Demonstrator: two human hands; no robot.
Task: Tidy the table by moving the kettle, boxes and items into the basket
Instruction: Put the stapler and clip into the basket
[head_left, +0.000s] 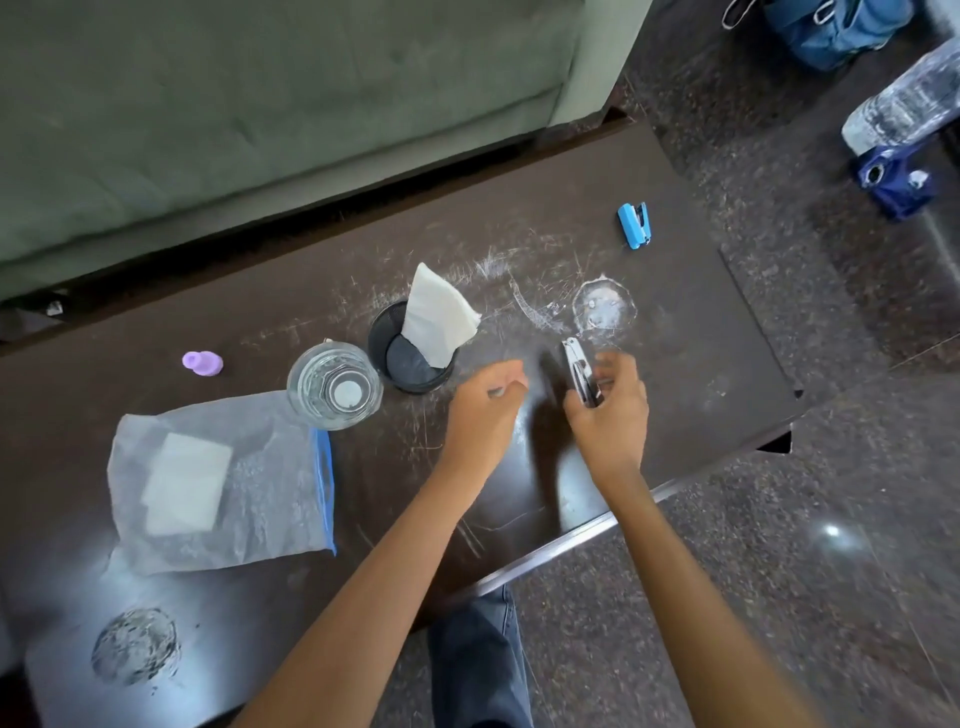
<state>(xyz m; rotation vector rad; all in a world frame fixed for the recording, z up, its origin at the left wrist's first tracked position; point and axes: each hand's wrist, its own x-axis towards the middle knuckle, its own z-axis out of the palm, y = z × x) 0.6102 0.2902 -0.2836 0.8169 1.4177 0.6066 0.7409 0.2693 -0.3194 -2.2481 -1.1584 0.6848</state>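
Looking down from the head view at a dark brown scratched wooden table (701, 374), two bare forearms reach over its near edge toward the right half. The right hand (608, 410) grips a silver metal hand tool (581, 371): its fingers and thumb are curled round the lower end, and the tool's upper end sticks out above the knuckles, pointing toward the far edge. The left hand (485, 410) hangs just beside it, apart from the tool, fingers curled inward; whether they hold anything cannot be told.

At the table's middle stands a black mesh round cup (375, 338) with a white paper tissue (436, 317) poking out of it. A clear glass tumbler (335, 387) stands just beside the cup on its left. A small purple plastic cap-shaped piece (202, 362) lies further left, on its side. Toward the left near edge lies a clear zip-top plastic bag (270, 493) with a folded white sheet (184, 483) inside. A small blue stapler (634, 226) lies near the far right corner. A green fabric sofa (260, 104) runs along the far edge.
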